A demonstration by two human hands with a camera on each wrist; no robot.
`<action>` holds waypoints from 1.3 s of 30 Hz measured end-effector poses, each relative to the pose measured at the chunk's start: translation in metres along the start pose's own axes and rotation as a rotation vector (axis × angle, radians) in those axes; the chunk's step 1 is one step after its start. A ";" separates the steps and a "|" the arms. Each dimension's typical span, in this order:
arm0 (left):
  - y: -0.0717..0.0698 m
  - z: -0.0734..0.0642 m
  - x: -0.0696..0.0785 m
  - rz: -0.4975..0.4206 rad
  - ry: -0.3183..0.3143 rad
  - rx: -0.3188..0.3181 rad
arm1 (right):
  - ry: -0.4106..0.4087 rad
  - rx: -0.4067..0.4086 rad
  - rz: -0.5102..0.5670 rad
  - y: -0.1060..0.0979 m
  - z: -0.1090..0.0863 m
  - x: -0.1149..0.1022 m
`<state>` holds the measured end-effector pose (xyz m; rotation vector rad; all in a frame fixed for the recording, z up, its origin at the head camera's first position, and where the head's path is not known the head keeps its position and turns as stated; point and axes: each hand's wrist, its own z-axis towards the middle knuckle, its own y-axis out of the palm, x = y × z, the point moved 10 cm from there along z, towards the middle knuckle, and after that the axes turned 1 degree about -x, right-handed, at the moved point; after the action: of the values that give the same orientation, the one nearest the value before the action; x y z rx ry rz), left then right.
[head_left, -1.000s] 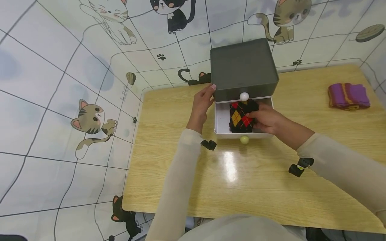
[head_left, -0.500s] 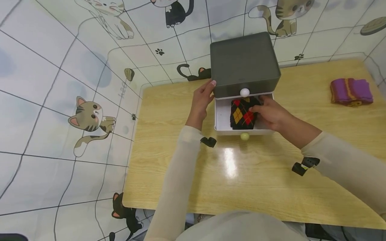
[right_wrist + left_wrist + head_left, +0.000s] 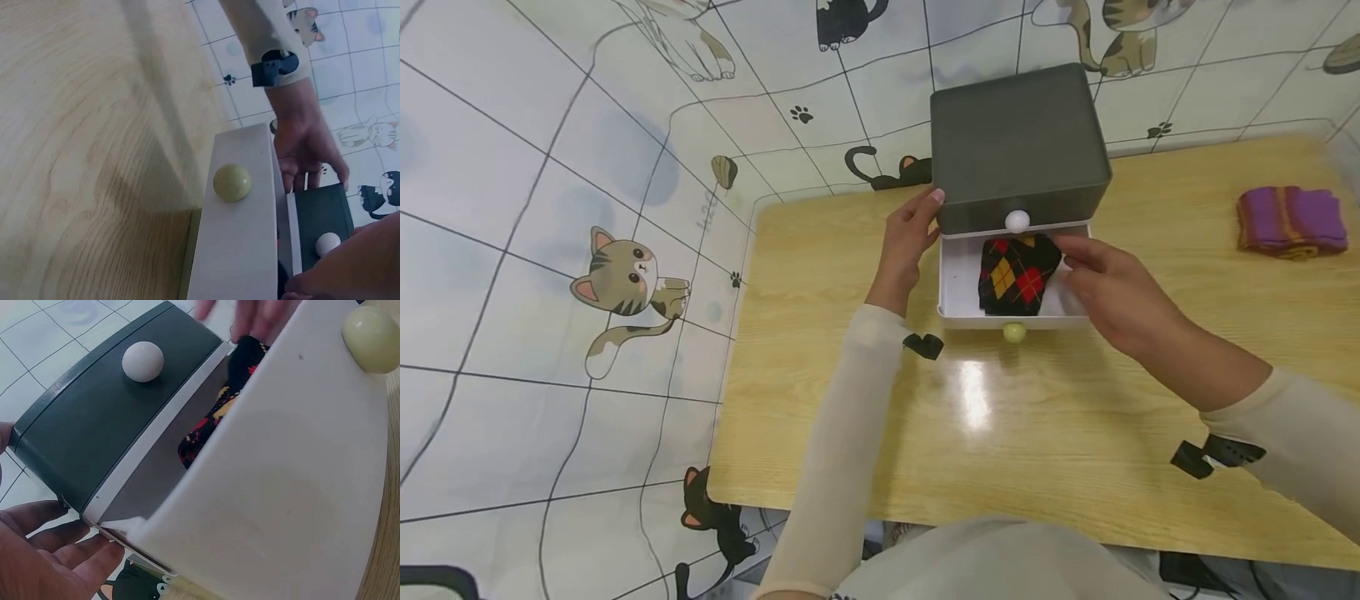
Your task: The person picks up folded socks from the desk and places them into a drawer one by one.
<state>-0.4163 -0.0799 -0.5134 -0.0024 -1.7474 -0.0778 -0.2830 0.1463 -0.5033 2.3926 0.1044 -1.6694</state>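
Observation:
A dark grey drawer box (image 3: 1018, 146) with a white knob stands against the wall, its white lower drawer (image 3: 958, 287) pulled out. Inside lies a folded black argyle sock (image 3: 1017, 277) with red and yellow diamonds, right of the drawer's middle. My left hand (image 3: 908, 246) rests against the box's left side, thumb at the top front corner. In the left wrist view its fingers (image 3: 94, 559) touch the side near the drawer opening. Over the drawer's right edge, my right hand (image 3: 1120, 292) has loosely bent fingers with nothing in them, apart from the sock.
A folded purple cloth (image 3: 1291, 221) with mustard bands lies at the right of the wooden table (image 3: 820, 400). A pale yellow knob (image 3: 1014, 332) sticks out from the drawer's front. Cat-printed wall covering (image 3: 632, 400) borders the table behind and left.
My right hand has let go of the sock and drawn back to the right. The sock stays in the drawer. My left hand keeps its place on the box.

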 end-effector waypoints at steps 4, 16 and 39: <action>0.006 0.000 0.000 0.009 -0.002 -0.010 | -0.073 0.062 0.036 -0.007 -0.022 -0.002; 0.002 0.000 0.001 -0.012 -0.002 0.014 | -0.791 0.130 -0.660 0.032 -0.079 -0.019; 0.002 -0.001 0.000 -0.014 -0.018 0.028 | 0.178 -0.080 0.876 0.055 -0.025 0.120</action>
<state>-0.4149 -0.0777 -0.5131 0.0294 -1.7669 -0.0639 -0.2073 0.0902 -0.5994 2.0369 -0.7214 -1.0106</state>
